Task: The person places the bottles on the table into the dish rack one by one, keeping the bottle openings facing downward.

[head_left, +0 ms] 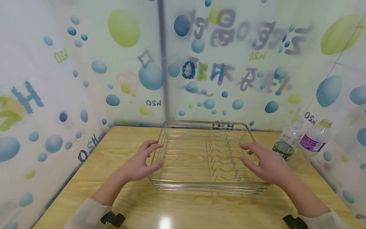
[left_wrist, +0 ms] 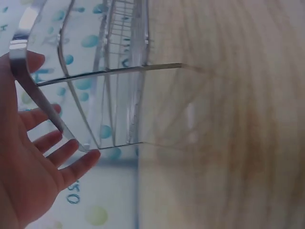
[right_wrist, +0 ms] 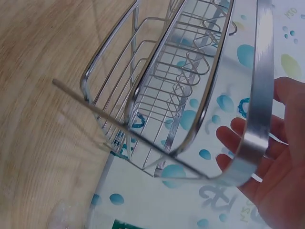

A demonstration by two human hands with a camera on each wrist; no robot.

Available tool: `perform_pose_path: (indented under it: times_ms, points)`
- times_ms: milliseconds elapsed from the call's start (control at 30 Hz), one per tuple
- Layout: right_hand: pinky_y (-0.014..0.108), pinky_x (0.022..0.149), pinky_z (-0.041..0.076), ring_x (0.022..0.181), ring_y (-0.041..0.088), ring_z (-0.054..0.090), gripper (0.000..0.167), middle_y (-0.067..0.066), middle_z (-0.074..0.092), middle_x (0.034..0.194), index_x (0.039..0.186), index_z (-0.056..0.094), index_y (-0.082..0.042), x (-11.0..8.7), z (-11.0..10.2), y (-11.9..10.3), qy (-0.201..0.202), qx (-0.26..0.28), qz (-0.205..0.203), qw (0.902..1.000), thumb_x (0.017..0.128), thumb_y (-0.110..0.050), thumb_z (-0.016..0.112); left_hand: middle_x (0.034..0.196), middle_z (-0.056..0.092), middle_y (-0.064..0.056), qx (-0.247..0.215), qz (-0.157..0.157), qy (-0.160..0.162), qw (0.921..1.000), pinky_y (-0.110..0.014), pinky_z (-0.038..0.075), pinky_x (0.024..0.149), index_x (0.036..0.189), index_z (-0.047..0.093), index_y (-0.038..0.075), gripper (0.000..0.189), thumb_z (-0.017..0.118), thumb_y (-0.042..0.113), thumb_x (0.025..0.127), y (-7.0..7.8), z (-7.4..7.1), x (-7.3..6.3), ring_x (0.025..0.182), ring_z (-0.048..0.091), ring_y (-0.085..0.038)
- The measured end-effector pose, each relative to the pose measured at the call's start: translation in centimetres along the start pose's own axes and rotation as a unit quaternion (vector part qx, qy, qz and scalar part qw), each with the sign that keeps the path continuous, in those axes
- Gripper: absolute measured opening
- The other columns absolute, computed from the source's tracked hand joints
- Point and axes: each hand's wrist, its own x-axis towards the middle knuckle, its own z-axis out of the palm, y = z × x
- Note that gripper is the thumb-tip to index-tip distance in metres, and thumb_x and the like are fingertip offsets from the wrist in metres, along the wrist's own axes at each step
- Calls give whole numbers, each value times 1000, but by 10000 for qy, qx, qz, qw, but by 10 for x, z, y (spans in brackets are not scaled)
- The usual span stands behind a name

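A silver wire dish rack (head_left: 211, 183) sits on the table, with a row of zigzag plate-divider wires toward its right side. At its left end is my left hand (head_left: 140, 163), fingers spread and nearly straight, the tips right at the rim. In the left wrist view, this hand's fingers (left_wrist: 78, 167) lie loosely along the flat metal rim without curling round it. My right hand (head_left: 268, 163) mirrors it at the right end, thumb and fingers parted over the rim. The right wrist view has its relaxed fingers (right_wrist: 228, 138) behind the broad rim band (right_wrist: 259, 95).
On the right of the wooden table (head_left: 105, 203) stand two clear plastic bottles, one with a green label (head_left: 283, 150), the other with a purple label (head_left: 311, 143) and yellow cap. Bubble-patterned curtains (head_left: 137, 82) enclose the back and sides.
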Motion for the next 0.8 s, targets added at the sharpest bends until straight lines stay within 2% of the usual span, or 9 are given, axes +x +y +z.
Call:
perform_pose_path:
  times_ms: [167, 333, 400, 467, 533, 600, 700, 800]
  points:
    - [55, 82, 66, 115, 32, 76, 44, 12, 73, 141, 147, 66, -13, -11, -5, 10, 131, 234, 206, 9994, 109, -35, 70, 165, 37, -24, -566, -75, -35, 9984, -59, 56, 109, 163, 48, 12, 60, 67, 30, 109, -10, 7, -5, 146, 50, -45]
    - [61, 88, 65, 112, 33, 76, 41, 14, 73, 139, 145, 66, -11, -21, -6, 26, 383, 453, 306, 9978, 108, -29, 72, 160, 43, -22, -1022, -166, -144, 9945, -46, 59, 103, 163, 46, 15, 57, 66, 25, 110, -16, 12, -7, 135, 62, -39]
    - [53, 87, 67, 109, 29, 76, 38, 15, 74, 136, 143, 67, -10, -25, -7, 33, 562, 548, 316, 9964, 108, -26, 72, 161, 41, -23, -1212, -180, -184, 9923, -39, 59, 101, 163, 45, 16, 58, 67, 24, 110, -18, 13, -7, 133, 64, -36]
    - [38, 86, 66, 104, 16, 75, 35, 17, 76, 131, 139, 70, -9, -29, -8, 39, 838, 710, 282, 9936, 106, -20, 74, 161, 39, -24, -1389, -162, -226, 9899, -32, 60, 98, 163, 44, 16, 58, 67, 23, 110, -20, 14, -7, 131, 65, -35]
    - [19, 81, 61, 99, 0, 69, 32, 18, 77, 126, 137, 71, -7, -33, -10, 46, 1095, 861, 279, 9899, 106, -15, 74, 163, 36, -27, -1701, -125, -278, 9850, -28, 60, 97, 164, 42, 12, 58, 66, 20, 111, -21, 15, -7, 130, 65, -37]
    - [7, 77, 54, 95, -13, 62, 31, 15, 78, 121, 134, 72, -6, -37, -12, 52, 1385, 1028, 323, 9845, 104, -10, 75, 163, 35, -29, -2075, -128, -310, 9777, -27, 62, 96, 164, 40, 10, 58, 64, 18, 111, -22, 16, -7, 129, 65, -41]
    - [1, 74, 50, 93, -22, 58, 29, -9, 77, 117, 132, 73, -6, -42, -17, 60, 1698, 1200, 488, 9769, 104, -9, 74, 163, 35, -33, -2622, -121, -364, 9643, -33, 67, 94, 164, 37, 7, 58, 62, 13, 112, -23, 19, -6, 128, 65, -47]
    - [-1, 76, 49, 94, -25, 57, 27, -36, 65, 114, 130, 73, -4, -47, -21, 66, 1977, 1265, 663, 9698, 103, -8, 74, 160, 36, -35, -3036, -124, -396, 9519, -41, 69, 91, 165, 35, 7, 59, 60, 11, 112, -23, 21, -4, 124, 66, -47]
